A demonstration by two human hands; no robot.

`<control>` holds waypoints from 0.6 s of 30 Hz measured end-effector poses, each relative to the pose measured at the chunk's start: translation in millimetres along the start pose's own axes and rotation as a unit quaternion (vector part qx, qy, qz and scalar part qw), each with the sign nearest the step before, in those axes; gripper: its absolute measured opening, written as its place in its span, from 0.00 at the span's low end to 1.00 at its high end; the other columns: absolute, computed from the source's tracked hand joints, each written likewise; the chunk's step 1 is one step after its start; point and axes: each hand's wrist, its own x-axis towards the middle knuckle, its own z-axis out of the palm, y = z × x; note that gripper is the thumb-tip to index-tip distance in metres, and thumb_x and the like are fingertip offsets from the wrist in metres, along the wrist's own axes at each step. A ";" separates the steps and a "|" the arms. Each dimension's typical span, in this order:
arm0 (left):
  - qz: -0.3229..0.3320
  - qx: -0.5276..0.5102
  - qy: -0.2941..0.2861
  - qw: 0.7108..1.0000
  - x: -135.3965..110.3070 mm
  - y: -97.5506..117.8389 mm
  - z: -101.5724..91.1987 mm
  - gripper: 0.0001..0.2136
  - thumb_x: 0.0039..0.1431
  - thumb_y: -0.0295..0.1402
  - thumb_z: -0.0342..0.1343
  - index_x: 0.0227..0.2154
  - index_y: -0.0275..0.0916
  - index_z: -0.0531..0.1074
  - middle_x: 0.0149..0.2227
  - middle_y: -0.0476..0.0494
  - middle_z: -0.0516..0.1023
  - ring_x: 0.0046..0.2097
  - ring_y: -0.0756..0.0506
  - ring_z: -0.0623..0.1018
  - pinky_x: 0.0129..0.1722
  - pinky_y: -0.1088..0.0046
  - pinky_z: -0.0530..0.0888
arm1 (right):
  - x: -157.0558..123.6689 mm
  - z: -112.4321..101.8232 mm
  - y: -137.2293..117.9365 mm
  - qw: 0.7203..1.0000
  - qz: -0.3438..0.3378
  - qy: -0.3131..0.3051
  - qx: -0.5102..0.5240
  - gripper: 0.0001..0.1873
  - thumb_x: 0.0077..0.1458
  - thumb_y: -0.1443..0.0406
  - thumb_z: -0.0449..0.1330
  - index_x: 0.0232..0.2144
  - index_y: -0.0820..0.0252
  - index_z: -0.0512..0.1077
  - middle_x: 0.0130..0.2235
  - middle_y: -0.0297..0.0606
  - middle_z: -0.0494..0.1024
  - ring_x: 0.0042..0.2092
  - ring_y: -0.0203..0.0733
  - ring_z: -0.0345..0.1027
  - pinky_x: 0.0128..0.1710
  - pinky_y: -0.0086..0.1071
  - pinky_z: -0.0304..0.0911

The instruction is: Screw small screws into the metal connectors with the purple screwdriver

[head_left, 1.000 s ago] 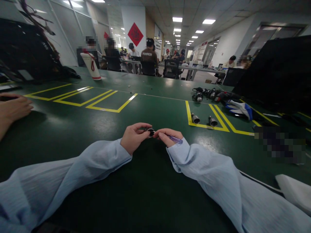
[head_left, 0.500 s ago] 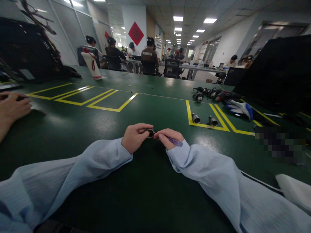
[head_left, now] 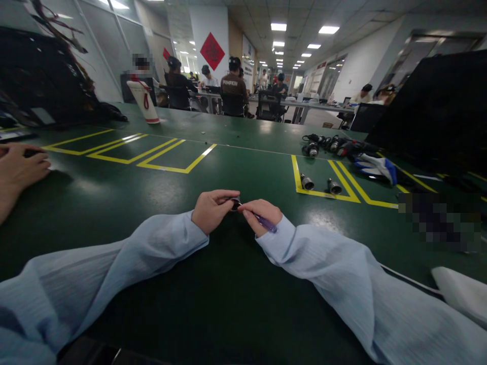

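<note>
My left hand [head_left: 210, 208] rests on the green table [head_left: 236, 167] with its fingers pinched round a small dark round part [head_left: 235, 204]. My right hand [head_left: 259, 213] grips a thin purple tool [head_left: 265, 223] like a pen, and its tip meets the round part. Both hands touch each other in the middle of the view. Light blue sleeves cover both of my arms.
Two small metal cylinders [head_left: 306, 182] [head_left: 334, 186] lie in a yellow-taped box to the right, with more dark parts [head_left: 323, 144] and a blue-white glove [head_left: 375, 168] behind. Another person's hand [head_left: 19, 167] rests at the left edge. A white cup [head_left: 143, 102] stands far left.
My hands have drawn slightly closer to me and together; the purple tool has tilted more steeply in my right hand. The other person's hand stays at the left edge.
</note>
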 end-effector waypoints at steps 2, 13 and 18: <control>-0.002 -0.001 0.000 1.000 -0.7 1.2 0.5 0.12 0.39 0.27 0.56 0.31 0.32 0.75 0.31 0.43 0.79 0.33 0.46 0.78 0.37 0.68 0.75 | -0.3 -0.6 0.5 1.000 0.011 -0.012 -0.002 0.10 0.51 0.69 0.50 0.32 0.59 0.71 0.31 0.40 0.77 0.35 0.37 0.70 0.38 0.31 0.63; 0.054 0.087 0.002 0.995 -1.1 1.3 -0.3 0.12 0.41 0.25 0.52 0.31 0.33 0.76 0.29 0.45 0.79 0.30 0.48 0.77 0.33 0.73 0.74 | -1.3 1.6 3.2 0.999 -0.036 -0.003 -0.023 0.09 0.51 0.69 0.49 0.30 0.60 0.70 0.30 0.39 0.77 0.33 0.36 0.69 0.37 0.30 0.63; 0.045 0.079 -0.005 0.996 -2.2 2.7 1.5 0.11 0.42 0.24 0.52 0.31 0.34 0.75 0.26 0.46 0.78 0.27 0.49 0.76 0.31 0.74 0.75 | -2.2 -1.0 1.7 0.999 -0.019 -0.021 -0.036 0.09 0.51 0.70 0.49 0.30 0.60 0.70 0.31 0.40 0.77 0.34 0.37 0.69 0.38 0.31 0.62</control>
